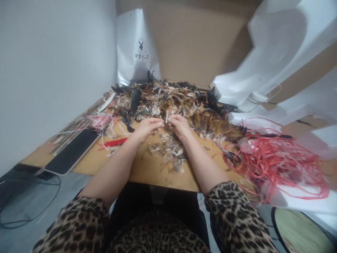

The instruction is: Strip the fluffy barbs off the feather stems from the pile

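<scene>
My right hand (179, 125) is closed in a pinch on a small feather (167, 113) whose pale end shows at the fingertips. My left hand (150, 128) faces it a short way off, thumb and fingers drawn together; whatever it grips is too small to make out. Behind both hands spreads a large heap of brown, white and black feathers (181, 96). Below them, loose pale and brown fluffy feathers (172, 151) lie scattered on the wooden table (158, 174).
A phone (73, 151) and bundled thin sticks (79, 128) lie at left. Scissors (228, 154) rest by tangled red plastic strips (279, 161) at right. A silvery bag (139, 45) stands behind the heap. White board-like pieces (271, 45) lean in from the right.
</scene>
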Demonstrator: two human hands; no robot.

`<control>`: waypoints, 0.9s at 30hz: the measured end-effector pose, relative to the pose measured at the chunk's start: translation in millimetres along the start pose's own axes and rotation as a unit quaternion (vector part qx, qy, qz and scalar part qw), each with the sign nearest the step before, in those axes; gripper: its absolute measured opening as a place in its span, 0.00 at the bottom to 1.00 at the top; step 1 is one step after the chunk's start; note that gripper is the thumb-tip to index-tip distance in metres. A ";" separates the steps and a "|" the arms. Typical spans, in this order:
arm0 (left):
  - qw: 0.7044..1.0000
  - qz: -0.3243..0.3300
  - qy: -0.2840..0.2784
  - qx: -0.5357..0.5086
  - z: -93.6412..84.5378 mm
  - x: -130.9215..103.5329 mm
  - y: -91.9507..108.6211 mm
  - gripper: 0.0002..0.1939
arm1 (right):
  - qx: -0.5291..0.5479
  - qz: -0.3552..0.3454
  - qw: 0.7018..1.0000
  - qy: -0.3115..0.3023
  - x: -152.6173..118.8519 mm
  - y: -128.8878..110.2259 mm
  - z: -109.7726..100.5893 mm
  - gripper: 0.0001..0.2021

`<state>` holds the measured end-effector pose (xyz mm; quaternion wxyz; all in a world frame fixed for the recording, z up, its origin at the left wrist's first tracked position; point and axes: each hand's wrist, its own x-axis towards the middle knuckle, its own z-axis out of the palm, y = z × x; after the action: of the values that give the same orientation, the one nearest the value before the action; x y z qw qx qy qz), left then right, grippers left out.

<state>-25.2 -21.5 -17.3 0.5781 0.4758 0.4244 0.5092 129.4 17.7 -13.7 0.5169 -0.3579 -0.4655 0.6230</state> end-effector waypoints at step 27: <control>0.998 0.016 0.057 -0.005 2.8 5.7 -7.8 0.16 | -0.048 0.031 0.998 0.001 -7.1 10.1 8.5 0.11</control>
<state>-20.3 -16.4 -24.4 0.5469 0.4496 0.4467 0.5470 119.9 8.7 -20.8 0.4797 -0.3975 -0.4830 0.6153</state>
